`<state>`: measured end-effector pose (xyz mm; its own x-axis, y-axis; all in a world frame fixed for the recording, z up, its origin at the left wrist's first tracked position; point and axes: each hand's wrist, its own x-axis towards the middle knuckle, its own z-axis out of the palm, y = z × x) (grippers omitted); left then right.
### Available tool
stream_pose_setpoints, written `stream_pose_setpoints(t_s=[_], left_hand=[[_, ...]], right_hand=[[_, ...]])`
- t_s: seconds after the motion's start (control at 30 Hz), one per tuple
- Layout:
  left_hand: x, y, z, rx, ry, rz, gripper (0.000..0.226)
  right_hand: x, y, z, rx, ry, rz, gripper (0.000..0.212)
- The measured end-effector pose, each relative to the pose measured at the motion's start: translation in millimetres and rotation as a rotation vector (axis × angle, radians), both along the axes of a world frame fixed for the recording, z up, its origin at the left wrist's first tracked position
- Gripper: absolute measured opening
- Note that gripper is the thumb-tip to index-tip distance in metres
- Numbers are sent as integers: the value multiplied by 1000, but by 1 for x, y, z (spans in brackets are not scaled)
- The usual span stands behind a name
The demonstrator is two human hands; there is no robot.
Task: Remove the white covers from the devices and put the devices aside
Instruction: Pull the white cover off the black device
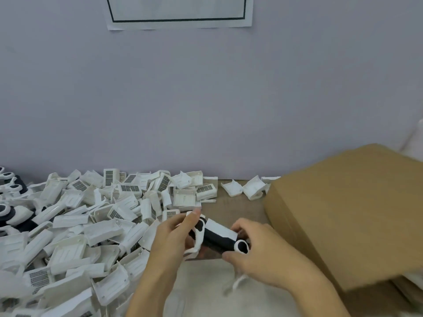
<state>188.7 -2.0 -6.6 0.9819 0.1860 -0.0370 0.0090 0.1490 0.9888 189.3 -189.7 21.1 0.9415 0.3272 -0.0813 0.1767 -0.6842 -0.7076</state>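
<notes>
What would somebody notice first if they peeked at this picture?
Probably the huge pile of white covers spilling over the left side of the table. Next, the two hands in the middle, left hand and right hand, holding one black-and-white device between them. A big brown cardboard box sits on the right.

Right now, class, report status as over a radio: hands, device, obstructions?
Left hand and right hand both gripping one black-and-white device. White cover still on it. Pile of removed covers left, cardboard box right; nothing blocking.
</notes>
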Motion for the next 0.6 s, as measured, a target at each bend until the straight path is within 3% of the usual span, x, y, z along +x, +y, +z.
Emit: stream_pose_setpoints(t_s=[0.13, 0.23, 0.27, 0.37, 0.5, 0.6], left_hand=[[-1, -5, 0, -16, -3, -54, 57], [3, -15, -4, -283, 1, 20, 51], [4, -18, -8, -287, 3, 40, 49], [2, -25, -20, -119, -21, 97, 39], [0, -27, -25, 45, -78, 158, 29], [-5, -31, -22, 171, -85, 137, 29]], right_hand=[[-13, -11, 3, -76, 16, 3, 27], [-23, -28, 16, 229, 114, -56, 29], [-26, -36, 23, 333, 142, -85, 30], [-21, -64, 53, 672, 126, -261, 26], [-4, -113, 108, 1112, -162, -613, 31], [1, -135, 126, 1291, -226, -663, 36]])
